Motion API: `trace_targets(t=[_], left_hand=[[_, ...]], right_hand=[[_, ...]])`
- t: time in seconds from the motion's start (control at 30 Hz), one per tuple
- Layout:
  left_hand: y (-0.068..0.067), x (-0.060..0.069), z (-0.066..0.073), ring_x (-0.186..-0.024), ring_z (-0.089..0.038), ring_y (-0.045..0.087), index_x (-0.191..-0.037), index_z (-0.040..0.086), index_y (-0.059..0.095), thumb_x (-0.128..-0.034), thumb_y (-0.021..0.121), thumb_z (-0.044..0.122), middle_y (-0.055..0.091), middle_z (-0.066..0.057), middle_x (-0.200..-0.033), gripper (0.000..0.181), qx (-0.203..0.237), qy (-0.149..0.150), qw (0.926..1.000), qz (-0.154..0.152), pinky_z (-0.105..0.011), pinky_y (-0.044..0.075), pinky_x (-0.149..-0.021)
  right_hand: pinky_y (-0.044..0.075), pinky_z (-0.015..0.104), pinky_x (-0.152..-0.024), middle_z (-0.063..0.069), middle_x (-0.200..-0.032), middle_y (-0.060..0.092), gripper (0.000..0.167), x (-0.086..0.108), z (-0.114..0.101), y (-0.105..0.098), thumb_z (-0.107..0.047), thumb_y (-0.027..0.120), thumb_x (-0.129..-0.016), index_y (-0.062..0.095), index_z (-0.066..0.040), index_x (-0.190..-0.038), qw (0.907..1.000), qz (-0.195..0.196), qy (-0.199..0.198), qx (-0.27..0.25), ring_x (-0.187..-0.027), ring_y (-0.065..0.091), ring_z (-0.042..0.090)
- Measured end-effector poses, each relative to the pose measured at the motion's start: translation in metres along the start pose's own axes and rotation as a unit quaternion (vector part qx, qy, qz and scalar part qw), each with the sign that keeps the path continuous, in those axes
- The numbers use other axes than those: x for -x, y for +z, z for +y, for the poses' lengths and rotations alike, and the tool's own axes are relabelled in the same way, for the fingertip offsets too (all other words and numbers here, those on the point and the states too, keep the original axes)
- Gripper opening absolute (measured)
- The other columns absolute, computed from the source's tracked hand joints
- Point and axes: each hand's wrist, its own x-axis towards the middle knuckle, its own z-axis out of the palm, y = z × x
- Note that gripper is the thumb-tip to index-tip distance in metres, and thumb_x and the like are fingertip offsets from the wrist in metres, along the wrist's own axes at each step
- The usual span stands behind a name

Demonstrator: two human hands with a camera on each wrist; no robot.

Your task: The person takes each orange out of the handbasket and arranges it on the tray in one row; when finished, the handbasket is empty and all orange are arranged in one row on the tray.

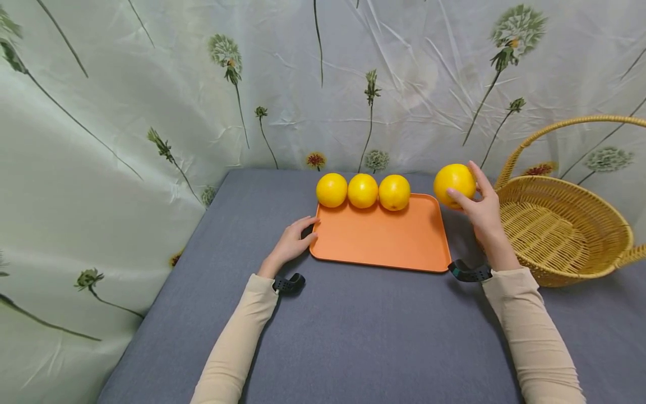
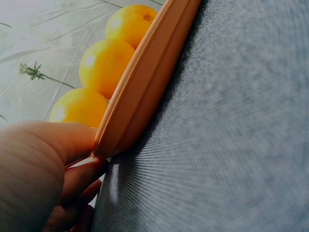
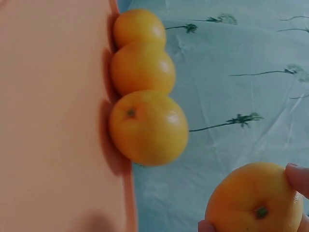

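Note:
An orange (image 1: 454,186) is gripped between the thumb and fingers of my right hand (image 1: 483,213), held off the tray's far right corner. The right wrist view shows its stem spot facing the camera on the held orange (image 3: 258,203). Three more oranges (image 1: 363,191) sit side by side along the far edge of a shallow orange tray (image 1: 378,238), toward its left. At the tray's left side, my left hand (image 1: 292,240) holds the rim with thumb and fingertips. From the left wrist, that hand (image 2: 43,164) appears at the tray's corner, its lower fingers partly hidden.
A woven basket (image 1: 623,230) with a tall handle stands on the right, close to my right forearm. Grey cloth (image 1: 373,331) covers the table. A curtain with dandelion prints (image 1: 303,101) hangs behind and to the left.

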Motion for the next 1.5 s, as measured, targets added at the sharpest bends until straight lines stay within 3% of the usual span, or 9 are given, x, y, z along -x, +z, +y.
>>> trace_targets(t=[0.07, 0.23, 0.63, 0.77, 0.87, 0.93, 1.0, 1.33, 1.5], left_hand=[[0.000, 0.000, 0.000, -0.139, -0.032, 0.036, -0.136, 0.007, 0.049, -0.0929, 0.055, 0.019, 0.045, -0.017, -0.144, 0.045, 0.000, -0.001, 1.0000, 0.000, -0.049, 0.029, -0.115], [0.000, 0.000, 0.002, -0.139, -0.032, 0.036, -0.136, 0.007, 0.049, -0.0928, 0.055, 0.019, 0.044, -0.017, -0.145, 0.046, 0.000, 0.000, 1.0000, -0.001, -0.049, 0.029, -0.114], [0.001, 0.000, 0.001, -0.139, -0.032, 0.036, -0.136, 0.007, 0.049, -0.0928, 0.055, 0.019, 0.045, -0.017, -0.144, 0.045, 0.002, -0.003, 1.0000, -0.001, -0.049, 0.029, -0.115], [-0.001, 0.000, 0.002, -0.139, -0.032, 0.036, -0.136, 0.006, 0.049, -0.0922, 0.056, 0.018, 0.045, -0.017, -0.144, 0.046, 0.008, 0.002, 1.0000, -0.002, -0.049, 0.029, -0.115], [-0.001, 0.001, 0.001, -0.139, -0.032, 0.035, -0.136, 0.007, 0.049, -0.0928, 0.055, 0.021, 0.044, -0.017, -0.145, 0.046, 0.020, 0.010, 0.9997, 0.002, -0.049, 0.028, -0.115], [-0.001, 0.003, 0.002, -0.138, -0.031, 0.038, -0.135, 0.008, 0.050, -0.0933, 0.054, 0.023, 0.046, -0.017, -0.143, 0.045, 0.014, 0.021, 0.9996, 0.010, -0.048, 0.030, -0.114], [-0.001, 0.003, 0.002, -0.138, -0.031, 0.038, -0.135, 0.008, 0.050, -0.0935, 0.053, 0.024, 0.047, -0.017, -0.143, 0.044, 0.013, 0.026, 0.9995, 0.013, -0.048, 0.030, -0.114], [0.000, 0.001, 0.003, -0.139, -0.031, 0.036, -0.136, 0.006, 0.049, -0.0930, 0.055, 0.018, 0.045, -0.016, -0.144, 0.045, 0.005, -0.006, 1.0000, -0.002, -0.048, 0.028, -0.115], [-0.001, 0.001, 0.004, -0.140, -0.031, 0.035, -0.136, 0.007, 0.049, -0.0932, 0.054, 0.019, 0.044, -0.016, -0.145, 0.045, 0.006, -0.010, 0.9999, -0.004, -0.048, 0.028, -0.116]], right_hand=[[0.053, 0.009, -0.062, -0.009, -0.130, 0.034, 0.072, -0.002, 0.005, 0.002, -0.014, 0.065, -0.087, 0.029, -0.029, -0.148, 0.9998, -0.011, 0.010, 0.010, -0.097, 0.045, 0.002], [0.052, 0.009, -0.063, 0.013, -0.149, 0.024, 0.070, -0.007, 0.016, 0.007, -0.018, 0.064, -0.088, 0.030, -0.030, -0.147, 0.9983, -0.026, 0.032, 0.041, -0.106, 0.044, 0.007], [0.048, 0.006, -0.065, 0.017, -0.155, 0.017, 0.073, -0.013, 0.028, 0.016, -0.032, 0.064, -0.088, 0.025, -0.026, -0.149, 0.9890, -0.060, 0.054, 0.124, -0.128, 0.036, 0.034], [0.049, 0.024, -0.084, 0.015, -0.156, 0.019, 0.074, -0.016, 0.030, 0.018, -0.035, 0.065, -0.086, 0.027, -0.023, -0.149, 0.9834, -0.059, 0.047, 0.165, -0.133, 0.033, 0.038], [0.041, 0.048, -0.098, 0.015, -0.156, 0.023, 0.075, -0.019, 0.031, 0.020, -0.036, 0.066, -0.085, 0.028, -0.024, -0.148, 0.9793, -0.058, 0.036, 0.191, -0.134, 0.032, 0.041], [0.035, 0.057, -0.102, 0.016, -0.155, 0.026, 0.075, -0.019, 0.032, 0.021, -0.036, 0.067, -0.084, 0.029, -0.024, -0.148, 0.9768, -0.059, 0.032, 0.203, -0.134, 0.032, 0.043], [0.033, 0.060, -0.103, 0.016, -0.154, 0.027, 0.075, -0.020, 0.033, 0.022, -0.036, 0.068, -0.084, 0.030, -0.024, -0.148, 0.9745, -0.062, 0.031, 0.213, -0.133, 0.033, 0.044], [0.031, 0.059, -0.104, 0.018, -0.151, 0.033, 0.073, -0.023, 0.034, 0.026, -0.034, 0.069, -0.083, 0.034, -0.023, -0.146, 0.9656, -0.074, 0.029, 0.248, -0.132, 0.035, 0.043], [0.034, 0.058, -0.102, 0.024, -0.148, 0.035, 0.073, -0.026, 0.032, 0.025, -0.032, 0.066, -0.086, 0.030, -0.020, -0.148, 0.9590, -0.103, 0.022, 0.263, -0.128, 0.037, 0.044]])
